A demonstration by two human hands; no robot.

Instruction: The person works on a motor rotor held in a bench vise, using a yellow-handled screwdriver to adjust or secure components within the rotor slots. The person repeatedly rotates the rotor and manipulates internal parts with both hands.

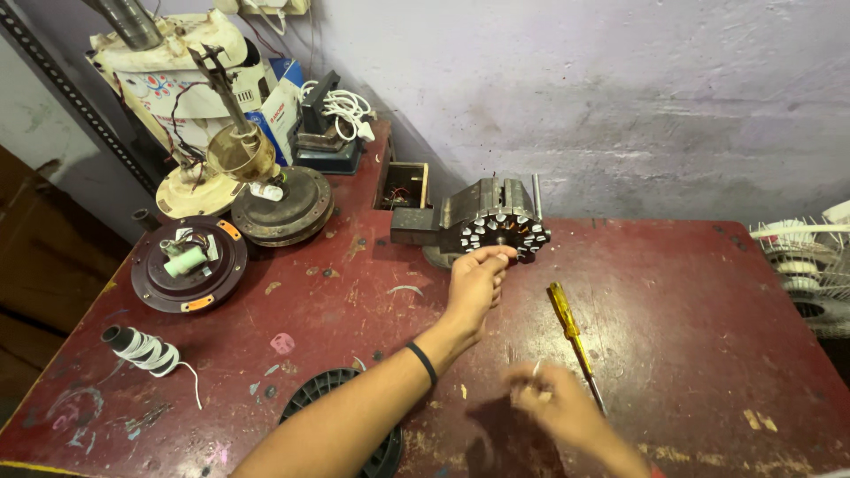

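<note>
My left hand (476,281) reaches forward across the dark red table (673,292), and its fingertips grip the lower edge of a round motor stator (503,232) with white slot tips and copper windings, held in a metal vise (460,212). A black band circles that wrist. My right hand (553,403) is blurred near the front of the table, fingers pinched on a small pale piece that I cannot identify. A yellow-handled screwdriver (568,332) lies on the table just beside the right hand.
Fan motor housings (189,263) (283,205) stand at the left with a cream fan body (177,62) behind. A spool of white thread (142,349) lies front left, a black ribbed disc (341,416) under my left forearm, a white wire guard (810,265) at the right edge.
</note>
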